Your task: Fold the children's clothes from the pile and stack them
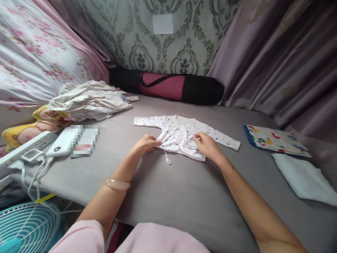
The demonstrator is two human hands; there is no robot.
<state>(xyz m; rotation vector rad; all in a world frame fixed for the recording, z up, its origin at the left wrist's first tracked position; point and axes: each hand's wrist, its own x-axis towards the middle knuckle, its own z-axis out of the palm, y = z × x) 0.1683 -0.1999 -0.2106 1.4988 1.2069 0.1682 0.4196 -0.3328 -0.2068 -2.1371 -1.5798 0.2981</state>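
Observation:
A small white baby shirt [175, 135] with a scattered print and a bear's face on its front lies spread on the grey sheet, both sleeves stretched outward. At its left side edge, my left hand [149, 143] pinches the cloth between thumb and fingers. My right hand [207, 146] is over the bear print, its thumb and fingertips drawn together on the fabric; the exact grip there is partly hidden. A thin white tie string [167, 160] hangs from the shirt's lower edge onto the sheet, between my hands.
Crumpled pale clothes [91, 100] lie at the back left by a yellow cushion [43, 123]. Nearer are a power strip [30, 147] and white power bank [61, 142]. A black-and-red long bag [163, 86] lies along the wall. Folded printed cloth [276, 138] and white cloth [302, 177] lie right.

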